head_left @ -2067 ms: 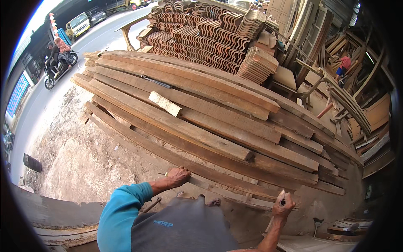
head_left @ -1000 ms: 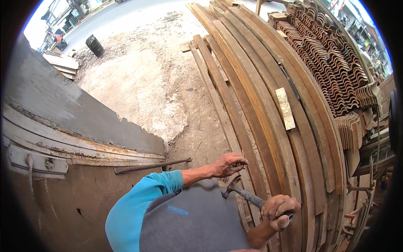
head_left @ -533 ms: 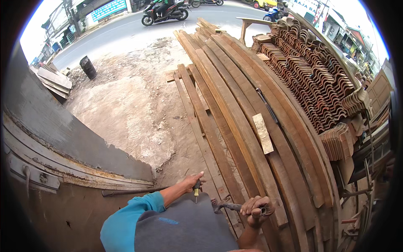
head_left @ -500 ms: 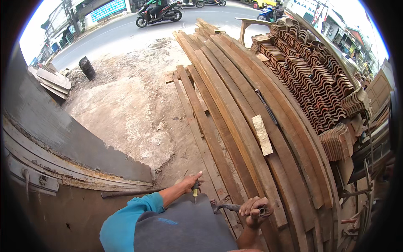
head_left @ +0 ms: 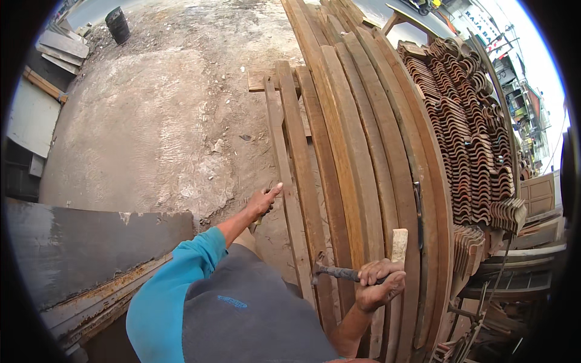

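Observation:
My left hand is closed around a screwdriver with a yellowish handle, mostly hidden by the fingers. It is held out over the dirt, just left of the narrowest plank. My right hand grips a hammer by its dark handle, the metal head pointing left above the long wooden planks. Right behind that hand, a short pale wood block lies on the planks. Farther right, a thin dark tool rests lengthwise on the boards; its kind is unclear.
Stacked clay roof tiles stand along the right of the planks. Old frames crowd the lower right. A grey metal panel is at my left. Beyond the rough ground stand a black bucket and leaning boards.
The view has tilted down and turned left, so less of the road shows. My left arm reaches farther forward, away from my body. Both hands keep their tools.

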A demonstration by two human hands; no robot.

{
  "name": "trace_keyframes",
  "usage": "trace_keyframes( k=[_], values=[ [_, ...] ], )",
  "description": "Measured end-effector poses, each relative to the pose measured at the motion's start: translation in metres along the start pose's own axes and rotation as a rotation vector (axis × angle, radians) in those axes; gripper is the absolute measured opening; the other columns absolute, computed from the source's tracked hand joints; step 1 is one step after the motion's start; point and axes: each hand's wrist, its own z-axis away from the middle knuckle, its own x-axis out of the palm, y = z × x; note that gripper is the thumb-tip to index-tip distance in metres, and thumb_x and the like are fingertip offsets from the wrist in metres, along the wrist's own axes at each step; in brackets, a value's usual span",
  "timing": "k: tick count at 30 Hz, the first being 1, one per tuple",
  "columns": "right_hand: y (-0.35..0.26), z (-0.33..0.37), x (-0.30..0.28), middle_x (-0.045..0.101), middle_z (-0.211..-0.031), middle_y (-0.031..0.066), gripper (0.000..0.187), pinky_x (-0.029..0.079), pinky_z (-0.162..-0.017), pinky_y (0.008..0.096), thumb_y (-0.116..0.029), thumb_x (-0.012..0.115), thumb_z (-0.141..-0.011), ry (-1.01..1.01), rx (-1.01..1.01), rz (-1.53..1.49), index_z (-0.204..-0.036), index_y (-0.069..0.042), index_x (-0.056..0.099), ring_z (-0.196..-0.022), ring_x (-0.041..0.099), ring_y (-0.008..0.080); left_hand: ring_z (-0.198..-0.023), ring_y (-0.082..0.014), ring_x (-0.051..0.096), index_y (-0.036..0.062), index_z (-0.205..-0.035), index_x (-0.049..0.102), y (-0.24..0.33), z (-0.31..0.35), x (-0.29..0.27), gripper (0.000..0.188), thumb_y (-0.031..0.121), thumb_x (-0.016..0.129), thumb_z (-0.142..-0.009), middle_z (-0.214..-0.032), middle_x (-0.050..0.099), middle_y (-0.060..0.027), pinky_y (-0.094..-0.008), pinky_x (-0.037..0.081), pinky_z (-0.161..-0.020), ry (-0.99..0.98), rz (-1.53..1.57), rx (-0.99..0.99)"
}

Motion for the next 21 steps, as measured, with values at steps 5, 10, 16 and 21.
trace_keyframes(
  k=[5, 10, 16, 21],
  values=[
    [0.039, -0.118, 0.13, 0.035, -0.054, -0.0017, 0.043, 0.041, -0.04, 0.0245, -0.037, 0.052, -0.106, -0.408, -0.117, -0.008, -0.074, -0.011, 0.039, -0.04, 0.035, 0.0075, -0.1, -0.0342, 0.068, -0.0042, -0.122, 0.065, 0.076, -0.047, -0.012, 0.1, 0.083, 0.065, -0.073, -0.11, 0.07, -0.023, -0.0466, 0.052, -0.09, -0.21, -0.408, 0.198],
    [0.109, -0.234, 0.29, 0.035, -0.057, 0.0001, 0.038, 0.041, -0.045, 0.0275, -0.02, 0.041, -0.108, -0.542, -0.084, -0.157, -0.07, -0.012, 0.036, -0.045, 0.033, 0.0085, -0.116, -0.0408, 0.064, -0.0087, -0.126, 0.06, 0.083, -0.094, -0.009, 0.103, 0.078, 0.071, -0.07, -0.122, 0.066, -0.0291, -0.0462, 0.05, -0.101, -0.167, -0.56, 0.019],
    [0.209, -0.319, 0.413, 0.036, -0.056, -0.0022, 0.039, 0.04, -0.044, 0.0275, -0.025, 0.052, -0.105, -0.532, 0.005, -0.128, -0.07, -0.013, 0.042, -0.044, 0.035, 0.0087, -0.112, -0.0391, 0.066, -0.0038, -0.127, 0.061, 0.102, -0.092, -0.017, 0.091, 0.065, 0.077, -0.071, -0.12, 0.069, -0.0255, -0.0457, 0.052, -0.096, -0.31, -0.358, 0.088],
    [0.235, -0.342, 0.455, 0.038, -0.055, -0.0024, 0.038, 0.041, -0.044, 0.0277, -0.024, 0.059, -0.102, -0.379, -0.002, -0.022, -0.068, -0.012, 0.044, -0.044, 0.038, 0.0086, -0.112, -0.0381, 0.066, 0.0024, -0.132, 0.059, 0.108, -0.09, -0.018, 0.083, 0.059, 0.075, -0.075, -0.118, 0.07, -0.0231, -0.0455, 0.052, -0.096, -0.282, -0.406, 0.055]
  ],
)
